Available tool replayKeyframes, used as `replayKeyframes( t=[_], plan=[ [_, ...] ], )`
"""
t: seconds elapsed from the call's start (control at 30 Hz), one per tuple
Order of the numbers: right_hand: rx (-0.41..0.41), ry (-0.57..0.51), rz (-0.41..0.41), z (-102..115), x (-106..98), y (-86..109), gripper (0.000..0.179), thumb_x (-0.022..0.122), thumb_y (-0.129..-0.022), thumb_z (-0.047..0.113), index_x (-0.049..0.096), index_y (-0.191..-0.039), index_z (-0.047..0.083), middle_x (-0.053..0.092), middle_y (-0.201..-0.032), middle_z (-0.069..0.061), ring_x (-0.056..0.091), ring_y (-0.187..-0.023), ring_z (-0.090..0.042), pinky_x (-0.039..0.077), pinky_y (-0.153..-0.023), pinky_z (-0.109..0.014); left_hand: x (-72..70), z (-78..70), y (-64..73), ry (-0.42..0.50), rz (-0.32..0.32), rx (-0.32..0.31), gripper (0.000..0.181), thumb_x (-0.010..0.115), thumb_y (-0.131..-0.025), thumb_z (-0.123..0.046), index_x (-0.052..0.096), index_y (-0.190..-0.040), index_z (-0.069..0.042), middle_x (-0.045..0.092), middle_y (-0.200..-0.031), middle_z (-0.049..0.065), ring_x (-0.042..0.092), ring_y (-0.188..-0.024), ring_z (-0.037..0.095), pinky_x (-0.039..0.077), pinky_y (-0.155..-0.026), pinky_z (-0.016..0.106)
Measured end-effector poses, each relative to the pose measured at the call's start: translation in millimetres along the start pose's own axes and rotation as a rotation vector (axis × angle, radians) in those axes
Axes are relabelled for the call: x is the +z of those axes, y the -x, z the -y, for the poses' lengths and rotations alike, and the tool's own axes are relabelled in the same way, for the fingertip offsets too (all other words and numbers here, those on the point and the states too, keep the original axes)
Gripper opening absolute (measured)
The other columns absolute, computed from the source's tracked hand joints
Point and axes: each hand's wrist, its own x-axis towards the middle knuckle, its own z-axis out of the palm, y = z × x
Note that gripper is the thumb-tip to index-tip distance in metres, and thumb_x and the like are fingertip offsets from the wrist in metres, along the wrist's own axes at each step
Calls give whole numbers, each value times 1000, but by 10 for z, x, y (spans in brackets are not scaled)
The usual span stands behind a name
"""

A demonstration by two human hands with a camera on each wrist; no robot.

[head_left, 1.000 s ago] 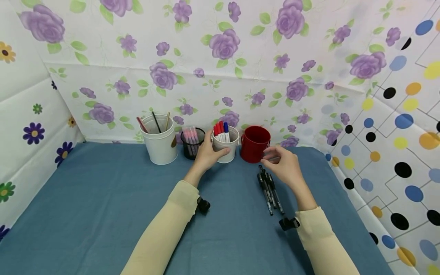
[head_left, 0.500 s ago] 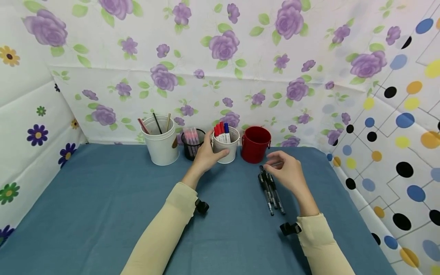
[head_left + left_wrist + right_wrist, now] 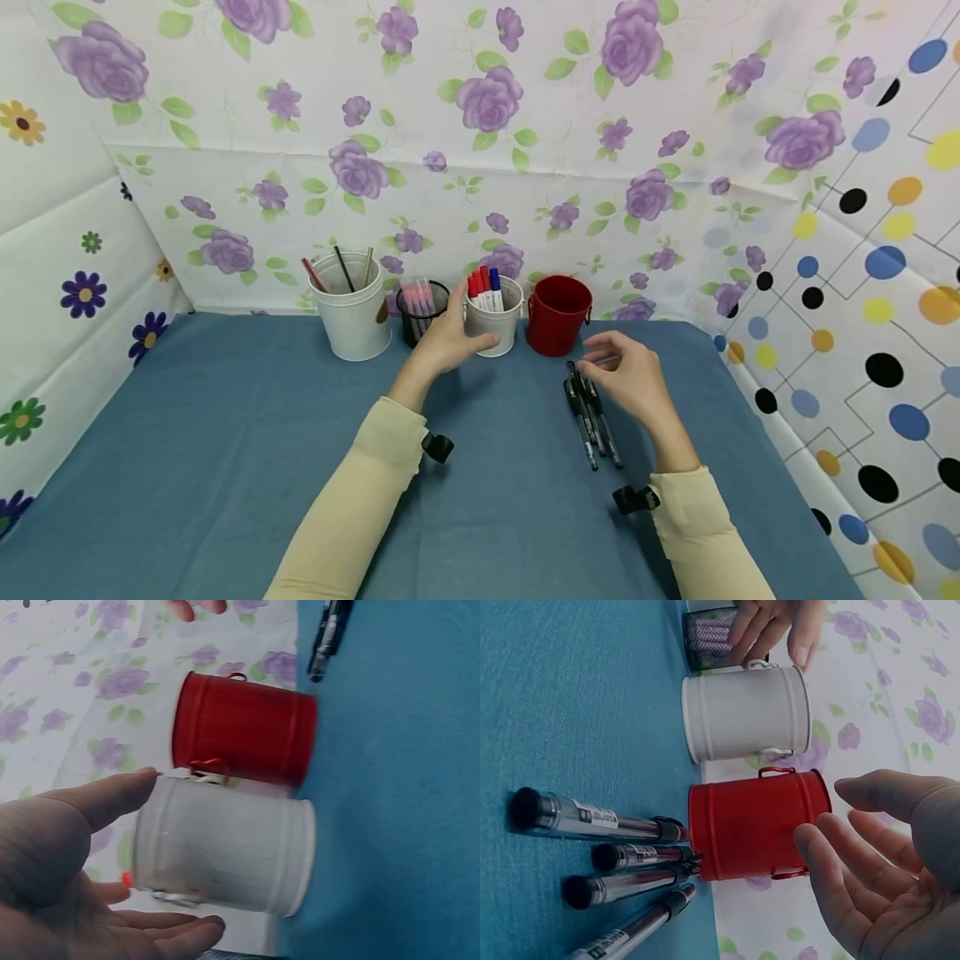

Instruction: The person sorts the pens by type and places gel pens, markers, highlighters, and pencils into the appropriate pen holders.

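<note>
My left hand is spread beside a small white bucket holding red and blue markers. In the left wrist view its thumb lies by the bucket's rim, and its fingers extend along the opposite side with a gap. My right hand hovers over the capped end of a bunch of black gel pens lying on the table. Its fingers are loosely bent and hold nothing, as the right wrist view shows. Just behind the pens stands a red bucket; no contents show in it.
Left of my left hand is a black mesh cup with pink pens. Beyond it stands a larger white bucket with several thin sticks or pencils. A flowered cloth wall closes the back, behind the blue tablecloth.
My right hand has drawn back from beside the red bucket to over the pens. My left hand has shifted slightly left and toward me at the small white bucket.
</note>
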Motion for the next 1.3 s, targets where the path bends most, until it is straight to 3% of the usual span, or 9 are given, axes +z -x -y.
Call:
replayKeyframes(
  t=[0.2,0.4,0.5,0.67,1.0,1.3],
  plan=[
    [22,-7,9,-8,-49,11,31,79,-98,25,71,-126,15,79,-110,-9,76,-94,-29,62,-81,-50,-145,-136,85,-47,-5,43,99,79,-97,-40,19,-171,-13,34,-171,16,37,-154,39,34,-122,63],
    [34,-14,22,-4,-88,1,32,80,-98,25,71,-127,16,78,-111,-7,75,-96,-28,62,-82,-50,-176,-257,120,6,-54,191,87,79,-98,-34,30,-167,-13,43,-165,16,49,-146,38,44,-116,58],
    [31,-7,20,3,-107,-2,31,79,-98,25,71,-127,15,79,-111,-8,75,-95,-28,62,-82,-50,-110,-287,125,75,-56,235,85,80,-98,-31,32,-167,-15,47,-161,18,52,-144,37,48,-113,56],
    [22,3,13,12,-156,23,31,79,-99,25,71,-127,14,79,-111,-10,75,-95,-29,62,-82,-50,59,-305,97,140,-53,255,85,80,-98,-29,32,-166,-14,49,-159,18,52,-145,34,47,-115,54],
    [46,31,36,-4,-216,48,30,78,-99,26,71,-126,15,78,-112,-10,74,-96,-30,62,-81,-49,337,-399,75,145,-127,320,80,81,-98,-26,37,-164,-14,52,-158,16,51,-145,29,46,-117,47],
    [44,38,54,-3,-232,77,30,78,-100,26,71,-126,14,79,-112,-10,74,-96,-30,62,-81,-50,613,-441,-12,161,-85,318,80,79,-99,-28,36,-164,-8,50,-160,18,54,-142,35,49,-113,51]
  ],
)
